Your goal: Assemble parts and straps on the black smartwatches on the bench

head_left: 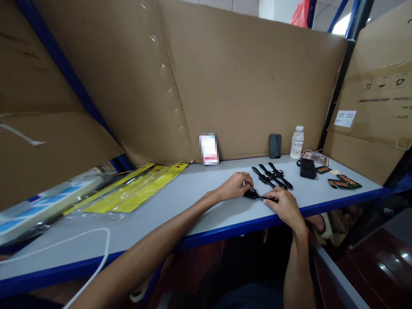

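Note:
My left hand [236, 186] and my right hand [283, 205] together grip a black watch with a strap [255, 195] just above the grey shelf top [193, 201], near its blue front edge. The left hand pinches the watch body and the right hand holds the strap end. Three more black watches [273, 176] lie side by side just beyond the hands.
Yellow flat packages [138, 189] lie to the left. A white cable [80, 240] trails at the near left. At the back stand a dark phone [275, 146], a white bottle [297, 142] and a black box [307, 168], with small dark packets [343, 181] at right. Cardboard walls surround the shelf.

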Tool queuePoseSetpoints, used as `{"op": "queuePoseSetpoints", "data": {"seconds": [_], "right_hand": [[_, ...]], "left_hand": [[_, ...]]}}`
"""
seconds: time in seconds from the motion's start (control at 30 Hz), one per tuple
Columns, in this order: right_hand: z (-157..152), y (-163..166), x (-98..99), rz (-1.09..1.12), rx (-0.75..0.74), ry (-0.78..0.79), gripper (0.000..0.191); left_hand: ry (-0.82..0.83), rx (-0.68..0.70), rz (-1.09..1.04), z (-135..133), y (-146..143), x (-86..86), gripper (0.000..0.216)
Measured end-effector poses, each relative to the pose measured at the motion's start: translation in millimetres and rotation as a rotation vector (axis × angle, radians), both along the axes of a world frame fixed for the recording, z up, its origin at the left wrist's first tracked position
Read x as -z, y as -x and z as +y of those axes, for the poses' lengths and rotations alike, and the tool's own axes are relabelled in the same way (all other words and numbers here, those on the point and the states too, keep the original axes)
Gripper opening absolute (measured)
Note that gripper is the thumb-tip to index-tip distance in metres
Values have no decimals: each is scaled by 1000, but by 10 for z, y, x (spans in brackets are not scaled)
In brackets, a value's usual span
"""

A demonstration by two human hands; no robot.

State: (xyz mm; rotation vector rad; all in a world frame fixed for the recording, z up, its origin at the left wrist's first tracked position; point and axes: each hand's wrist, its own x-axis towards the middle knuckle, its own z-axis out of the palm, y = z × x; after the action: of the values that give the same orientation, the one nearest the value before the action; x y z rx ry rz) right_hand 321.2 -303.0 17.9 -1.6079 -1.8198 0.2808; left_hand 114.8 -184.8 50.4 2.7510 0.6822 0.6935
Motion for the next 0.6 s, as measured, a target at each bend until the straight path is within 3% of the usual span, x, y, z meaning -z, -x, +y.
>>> {"op": "queuePoseSetpoints", "data": {"seconds": [0.3, 0.6], "right_hand": [[47, -35, 45, -12, -3, 12, 22], [25, -18, 25, -23, 1, 0, 23]], "left_hand": [[1, -94, 42, 14, 28, -15, 30], [16, -99, 45, 29, 52, -18, 30]]}}
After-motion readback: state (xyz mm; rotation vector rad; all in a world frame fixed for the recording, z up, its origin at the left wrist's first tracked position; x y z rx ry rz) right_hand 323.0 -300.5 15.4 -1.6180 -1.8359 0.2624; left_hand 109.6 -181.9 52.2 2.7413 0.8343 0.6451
